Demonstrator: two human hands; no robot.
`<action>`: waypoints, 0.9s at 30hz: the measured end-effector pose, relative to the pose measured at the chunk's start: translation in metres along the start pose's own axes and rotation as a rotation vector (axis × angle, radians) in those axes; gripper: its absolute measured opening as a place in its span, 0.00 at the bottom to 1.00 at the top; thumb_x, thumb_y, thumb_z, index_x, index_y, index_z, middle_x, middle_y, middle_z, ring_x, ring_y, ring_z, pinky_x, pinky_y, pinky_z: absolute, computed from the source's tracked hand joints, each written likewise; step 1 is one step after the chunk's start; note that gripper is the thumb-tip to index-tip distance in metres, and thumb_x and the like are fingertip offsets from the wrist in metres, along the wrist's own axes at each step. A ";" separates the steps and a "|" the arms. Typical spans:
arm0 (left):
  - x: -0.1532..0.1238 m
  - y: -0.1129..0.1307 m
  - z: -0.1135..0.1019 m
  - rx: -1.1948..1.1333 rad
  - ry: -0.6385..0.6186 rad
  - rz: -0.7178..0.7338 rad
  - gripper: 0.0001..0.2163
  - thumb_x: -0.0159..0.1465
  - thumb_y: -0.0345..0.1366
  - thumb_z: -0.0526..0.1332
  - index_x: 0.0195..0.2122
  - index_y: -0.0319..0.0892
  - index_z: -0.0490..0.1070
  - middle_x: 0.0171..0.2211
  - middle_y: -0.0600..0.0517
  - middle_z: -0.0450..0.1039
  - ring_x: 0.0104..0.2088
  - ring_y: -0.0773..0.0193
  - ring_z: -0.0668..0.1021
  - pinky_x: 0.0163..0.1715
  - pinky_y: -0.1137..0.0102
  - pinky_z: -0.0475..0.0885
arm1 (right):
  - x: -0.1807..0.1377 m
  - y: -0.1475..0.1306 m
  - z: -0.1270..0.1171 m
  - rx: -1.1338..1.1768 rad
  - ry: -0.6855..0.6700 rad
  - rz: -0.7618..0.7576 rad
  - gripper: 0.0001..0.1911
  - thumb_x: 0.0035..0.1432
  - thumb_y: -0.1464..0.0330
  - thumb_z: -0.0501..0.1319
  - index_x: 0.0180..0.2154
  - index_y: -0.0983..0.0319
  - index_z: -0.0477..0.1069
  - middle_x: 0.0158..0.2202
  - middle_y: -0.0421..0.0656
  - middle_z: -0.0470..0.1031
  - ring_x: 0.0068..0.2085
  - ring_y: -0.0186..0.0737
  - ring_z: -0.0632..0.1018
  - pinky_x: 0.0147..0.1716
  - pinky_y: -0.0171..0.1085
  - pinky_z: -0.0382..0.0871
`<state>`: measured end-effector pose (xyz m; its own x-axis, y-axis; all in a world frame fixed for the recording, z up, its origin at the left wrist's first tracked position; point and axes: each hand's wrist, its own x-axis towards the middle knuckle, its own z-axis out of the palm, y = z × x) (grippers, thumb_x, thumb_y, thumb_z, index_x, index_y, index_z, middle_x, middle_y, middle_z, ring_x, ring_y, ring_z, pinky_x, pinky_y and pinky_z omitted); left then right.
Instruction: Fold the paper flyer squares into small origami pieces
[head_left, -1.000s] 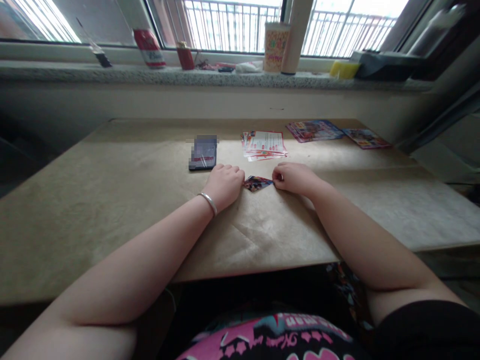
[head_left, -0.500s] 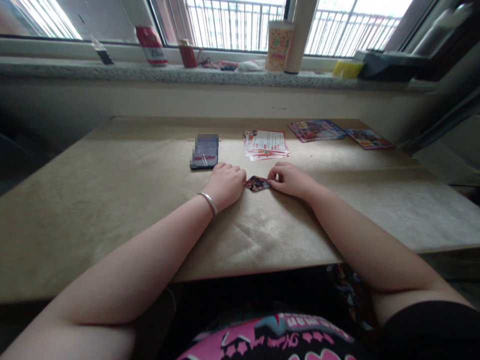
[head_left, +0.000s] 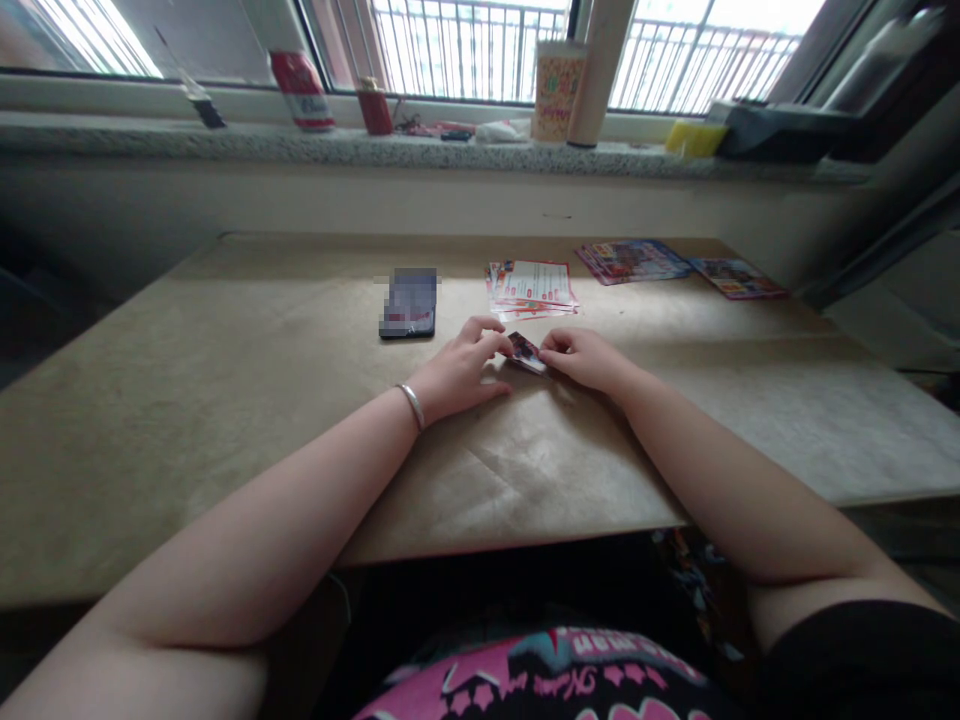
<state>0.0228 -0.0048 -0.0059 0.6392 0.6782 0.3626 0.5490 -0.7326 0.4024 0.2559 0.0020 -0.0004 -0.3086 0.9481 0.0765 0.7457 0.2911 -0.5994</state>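
A small piece of folded printed paper [head_left: 528, 354], dark and colourful on top with a pale edge below, is tilted just above the table. My right hand [head_left: 585, 357] pinches its right end between thumb and fingers. At its left end is my left hand [head_left: 469, 370], fingers spread and thumb apart, with fingertips at the paper's edge; whether they touch it I cannot tell. A silver bangle [head_left: 412, 405] circles my left wrist. Just beyond the hands lies a loose stack of white and red printed sheets [head_left: 534, 284].
A dark phone [head_left: 412, 302] lies beyond my left hand. Colourful printed packs [head_left: 634, 260] and another printed pack [head_left: 739, 278] rest at the table's back right. On the windowsill [head_left: 442, 153] stand a red can [head_left: 301, 92], a red bottle [head_left: 374, 110] and a patterned cup [head_left: 559, 92].
My left hand has opened from its pinch, its thumb moving away from the paper. The folded paper has turned and tilted, showing a pale edge, and stays in my right hand.
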 end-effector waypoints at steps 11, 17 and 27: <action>0.006 0.004 -0.003 -0.038 0.233 -0.222 0.07 0.64 0.37 0.60 0.33 0.40 0.73 0.36 0.51 0.69 0.30 0.68 0.71 0.37 0.69 0.72 | -0.002 -0.006 0.010 0.198 0.088 -0.114 0.15 0.60 0.62 0.56 0.44 0.62 0.72 0.33 0.41 0.76 0.32 0.35 0.72 0.34 0.35 0.66; 0.007 0.003 0.002 -0.015 0.237 -0.254 0.06 0.62 0.36 0.61 0.35 0.39 0.74 0.39 0.50 0.69 0.32 0.68 0.72 0.37 0.70 0.72 | -0.001 -0.006 0.014 0.175 0.172 -0.251 0.14 0.57 0.64 0.60 0.44 0.62 0.73 0.44 0.46 0.76 0.40 0.38 0.75 0.37 0.36 0.69; 0.008 -0.010 0.006 0.239 0.056 -0.208 0.08 0.61 0.38 0.61 0.34 0.42 0.78 0.34 0.49 0.76 0.36 0.60 0.76 0.39 0.67 0.70 | 0.003 -0.011 0.018 -0.239 0.156 -0.314 0.08 0.58 0.67 0.60 0.38 0.58 0.77 0.37 0.43 0.77 0.43 0.41 0.73 0.44 0.38 0.65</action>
<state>0.0258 0.0075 -0.0116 0.4735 0.8119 0.3415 0.7799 -0.5666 0.2658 0.2359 -0.0011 -0.0082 -0.4633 0.8112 0.3568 0.7512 0.5731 -0.3275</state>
